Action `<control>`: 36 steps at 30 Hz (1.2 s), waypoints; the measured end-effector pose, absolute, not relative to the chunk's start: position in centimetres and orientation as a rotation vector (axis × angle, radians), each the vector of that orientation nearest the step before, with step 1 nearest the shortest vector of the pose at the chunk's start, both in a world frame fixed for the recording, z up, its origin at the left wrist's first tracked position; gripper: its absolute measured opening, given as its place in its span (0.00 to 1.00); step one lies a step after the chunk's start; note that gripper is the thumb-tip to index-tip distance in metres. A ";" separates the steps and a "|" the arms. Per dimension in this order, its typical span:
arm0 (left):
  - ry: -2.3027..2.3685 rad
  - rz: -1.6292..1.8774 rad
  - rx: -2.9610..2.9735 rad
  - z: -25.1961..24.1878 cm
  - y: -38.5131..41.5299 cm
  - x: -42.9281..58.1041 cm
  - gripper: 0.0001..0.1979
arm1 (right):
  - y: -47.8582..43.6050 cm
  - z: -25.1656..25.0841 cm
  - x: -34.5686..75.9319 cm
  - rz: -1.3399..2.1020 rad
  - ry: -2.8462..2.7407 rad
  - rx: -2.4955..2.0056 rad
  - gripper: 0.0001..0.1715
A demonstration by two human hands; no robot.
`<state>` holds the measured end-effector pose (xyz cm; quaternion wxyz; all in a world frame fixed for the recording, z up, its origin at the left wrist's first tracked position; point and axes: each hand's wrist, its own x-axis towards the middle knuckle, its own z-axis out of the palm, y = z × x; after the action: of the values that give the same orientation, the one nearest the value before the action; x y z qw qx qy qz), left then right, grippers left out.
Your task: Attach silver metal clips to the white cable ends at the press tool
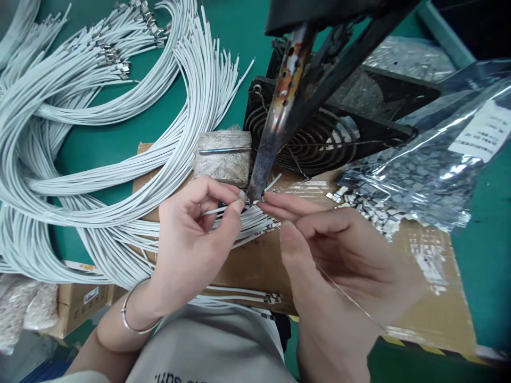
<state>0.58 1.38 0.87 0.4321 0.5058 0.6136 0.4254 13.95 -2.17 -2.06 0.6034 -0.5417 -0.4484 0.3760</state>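
My left hand point(199, 229) is closed, thumb and forefinger pinching a white wire point(214, 211) close to its end. That end is beside the tip of a soldering iron point(266, 154), which points down from a black holder with a heat-stained, perforated shaft. My right hand point(331, 244) is on the other side of the tip, fingers bent, with a thin silvery solder wire point(351, 300) running across the palm. Its fingertips nearly reach the iron; the exact contact there is too small to make out. Under the hands, more white wires point(255, 226) with small metal terminals lie on cardboard point(247, 266).
Thick bundles of white wires point(99, 175) cover the left of the green table point(159, 101). A wrapped block point(223, 165) stands behind my left hand. Behind the iron is a black fan point(315, 143). Loose metal pieces point(375, 210) spill beside a clear bag point(435, 175) at right.
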 end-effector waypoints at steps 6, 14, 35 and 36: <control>1.512 1.069 1.258 1.0 1.3 0.4 0.07 | -2.3 -2.1 14.1 0.870 -1.045 -1.249 0.12; 1.517 1.070 1.271 1.2 1.1 0.5 0.07 | -2.3 -2.0 13.9 0.870 -1.033 -1.216 0.12; 1.533 1.093 1.285 1.0 0.8 0.2 0.07 | -2.2 -2.1 13.8 0.869 -1.045 -1.214 0.13; 1.537 1.095 1.285 1.0 0.8 0.2 0.06 | -2.3 -2.0 13.8 0.867 -1.044 -1.215 0.13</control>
<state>0.18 0.80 1.02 0.4162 0.5119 0.6120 0.4361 13.84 -2.28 -2.05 0.6130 -0.5270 -0.4527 0.3762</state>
